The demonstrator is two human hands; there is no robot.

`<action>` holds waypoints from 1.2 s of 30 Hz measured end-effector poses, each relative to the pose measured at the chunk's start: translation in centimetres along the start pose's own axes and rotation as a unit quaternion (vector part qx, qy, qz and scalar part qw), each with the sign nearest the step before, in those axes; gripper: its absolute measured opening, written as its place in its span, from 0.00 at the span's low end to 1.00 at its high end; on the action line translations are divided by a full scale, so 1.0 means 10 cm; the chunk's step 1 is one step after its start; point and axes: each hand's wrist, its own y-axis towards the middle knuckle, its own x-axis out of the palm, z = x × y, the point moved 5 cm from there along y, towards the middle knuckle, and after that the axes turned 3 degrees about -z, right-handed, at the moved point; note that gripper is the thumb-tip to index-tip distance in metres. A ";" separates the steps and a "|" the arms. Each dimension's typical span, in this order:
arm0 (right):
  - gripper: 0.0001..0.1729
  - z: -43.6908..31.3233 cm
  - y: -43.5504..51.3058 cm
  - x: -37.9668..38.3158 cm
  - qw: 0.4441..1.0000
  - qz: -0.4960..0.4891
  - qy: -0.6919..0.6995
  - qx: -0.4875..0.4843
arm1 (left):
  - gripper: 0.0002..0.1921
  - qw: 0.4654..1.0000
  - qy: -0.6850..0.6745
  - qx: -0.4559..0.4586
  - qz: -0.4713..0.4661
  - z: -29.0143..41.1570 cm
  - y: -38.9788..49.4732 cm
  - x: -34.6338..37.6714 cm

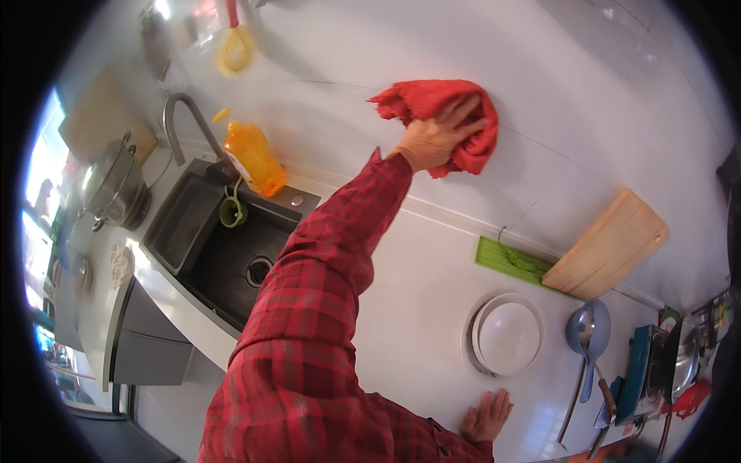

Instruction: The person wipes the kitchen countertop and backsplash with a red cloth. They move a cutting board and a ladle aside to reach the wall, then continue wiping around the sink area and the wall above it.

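My left hand presses a red cloth flat-handed against the white wall above the counter, fingers spread over it. The left arm, in a red plaid sleeve, reaches across the view. My right hand rests on the white countertop near the bottom, with nothing visible in it. Just beyond that hand sit stacked white bowls.
Left of the arm are a dark sink, a curved faucet and an orange pump bottle. A wooden cutting board leans on the wall at right. Nearby lie a blue ladle and a portable stove.
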 end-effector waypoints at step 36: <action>0.31 0.07 -0.01 0.10 0.998 -0.036 -0.046 0.007 | 0.14 0.675 0.031 -0.694 -0.250 -1.68 -4.14 -2.51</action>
